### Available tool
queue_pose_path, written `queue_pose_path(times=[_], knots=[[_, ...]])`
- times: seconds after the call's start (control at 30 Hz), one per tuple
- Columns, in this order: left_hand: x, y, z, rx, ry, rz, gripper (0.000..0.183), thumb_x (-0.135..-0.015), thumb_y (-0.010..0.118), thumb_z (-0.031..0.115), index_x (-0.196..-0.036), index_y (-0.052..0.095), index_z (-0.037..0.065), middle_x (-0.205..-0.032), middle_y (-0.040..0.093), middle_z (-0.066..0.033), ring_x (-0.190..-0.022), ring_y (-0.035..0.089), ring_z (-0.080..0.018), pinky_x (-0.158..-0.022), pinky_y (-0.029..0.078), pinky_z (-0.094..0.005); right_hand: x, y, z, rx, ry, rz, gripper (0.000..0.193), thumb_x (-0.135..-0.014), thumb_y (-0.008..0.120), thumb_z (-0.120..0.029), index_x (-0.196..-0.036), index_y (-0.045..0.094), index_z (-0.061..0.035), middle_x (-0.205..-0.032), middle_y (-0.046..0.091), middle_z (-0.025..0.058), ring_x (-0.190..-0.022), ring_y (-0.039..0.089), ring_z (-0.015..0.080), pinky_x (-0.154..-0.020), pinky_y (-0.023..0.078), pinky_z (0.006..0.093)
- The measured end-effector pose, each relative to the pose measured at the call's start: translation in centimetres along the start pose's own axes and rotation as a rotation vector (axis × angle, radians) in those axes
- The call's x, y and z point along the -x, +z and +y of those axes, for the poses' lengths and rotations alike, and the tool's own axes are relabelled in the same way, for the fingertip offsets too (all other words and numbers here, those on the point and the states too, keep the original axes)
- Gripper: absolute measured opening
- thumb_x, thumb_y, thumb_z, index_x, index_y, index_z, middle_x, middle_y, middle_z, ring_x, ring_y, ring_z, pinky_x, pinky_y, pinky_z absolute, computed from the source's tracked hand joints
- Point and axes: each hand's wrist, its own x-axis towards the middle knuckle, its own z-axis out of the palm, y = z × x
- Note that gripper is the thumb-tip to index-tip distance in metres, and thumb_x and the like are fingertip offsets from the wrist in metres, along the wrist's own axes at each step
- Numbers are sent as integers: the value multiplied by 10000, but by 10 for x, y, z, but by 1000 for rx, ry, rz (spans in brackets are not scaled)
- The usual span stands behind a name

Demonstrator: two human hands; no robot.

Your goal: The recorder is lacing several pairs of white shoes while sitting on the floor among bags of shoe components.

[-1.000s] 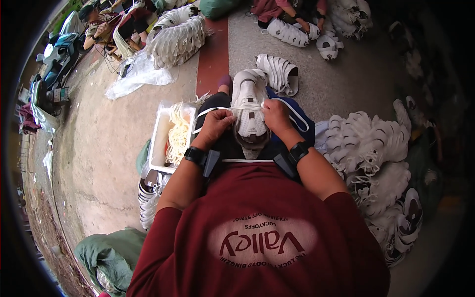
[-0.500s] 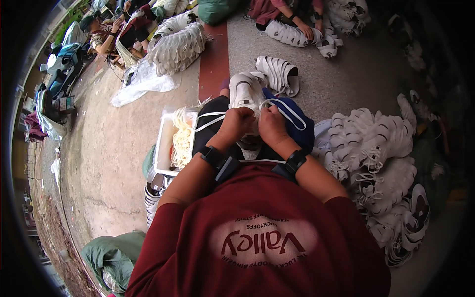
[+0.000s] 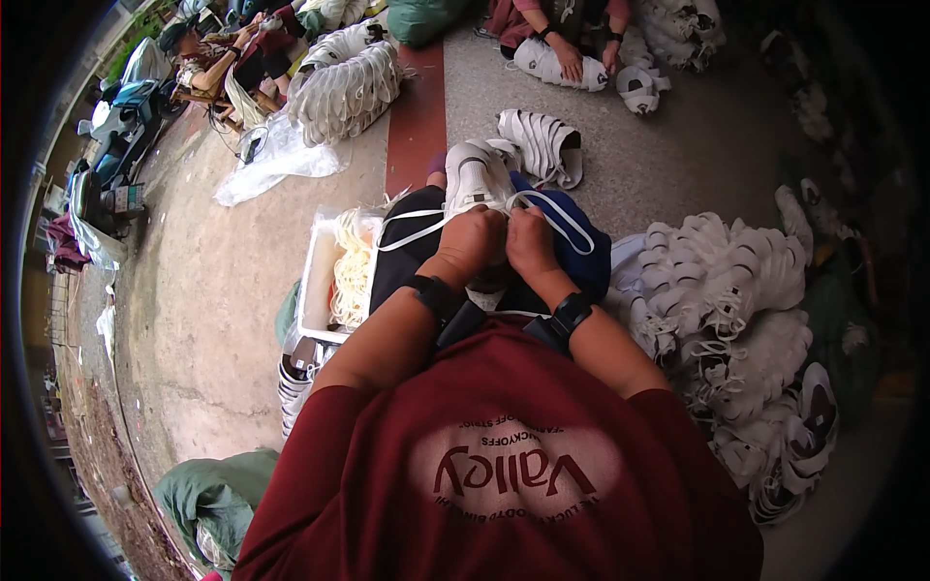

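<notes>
Hands have closed together over the shoe since a second ago; laces now pulled out in loops either side, so lacing looks under way. Left hand (image 3: 472, 244) and right hand (image 3: 531, 242) both closed, pinching white lace (image 3: 412, 230) over the white shoe (image 3: 475, 176) on the lap. Tray of laces (image 3: 341, 271) at left; shoe pile (image 3: 746, 300) at right.

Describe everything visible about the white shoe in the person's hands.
The white shoe is a sneaker that looks like leather or synthetic, lying on the lap with its toe pointing away. The left hand and right hand cover its near end. White laces loop out to both sides. Its sole is hidden.
</notes>
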Motion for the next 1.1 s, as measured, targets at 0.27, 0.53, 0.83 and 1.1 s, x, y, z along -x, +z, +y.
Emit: queue_pose_path(times=[0.27, 0.53, 0.83, 1.1], knots=[[-6, 11, -1, -41, -8, 51, 110, -751, 573, 171, -716, 608, 73, -733, 619, -108, -687, 620, -289, -588, 504, -376, -5, -1, -2, -90, 83, 69, 102, -744, 559, -38, -821, 620, -13, -781, 608, 197, -763, 592, 369, -662, 468, 429], [18, -31, 5, -64, -12, -454, 153, -729, 615, 177, -751, 637, 28, -698, 625, -170, -649, 631, -283, -567, 497, -378, -8, -8, 7, -113, 260, -129, 51, -711, 609, -57, -727, 595, -11, -714, 604, 157, -688, 586, 329, -606, 453, 367], [68, -36, -50, 1587, -790, 111, 66, -845, 622, 129, -813, 604, 74, -701, 560, 27, -554, 471, -43, -516, 390, -181, -18, -6, -36, -129, -384, -105, 60, -717, 634, -95, -759, 628, -53, -738, 565, 118, -735, 556, 305, -676, 431, 394], [40, -16, -54, 1590, -757, 297, 55, -804, 620, 17, -847, 586, 14, -748, 610, -38, -674, 598, -102, -598, 494, -228, -18, 6, -37, -53, -388, -185, 149, -702, 646, -83, -849, 656, -69, -757, 557, 99, -755, 543, 275, -707, 402, 389]])
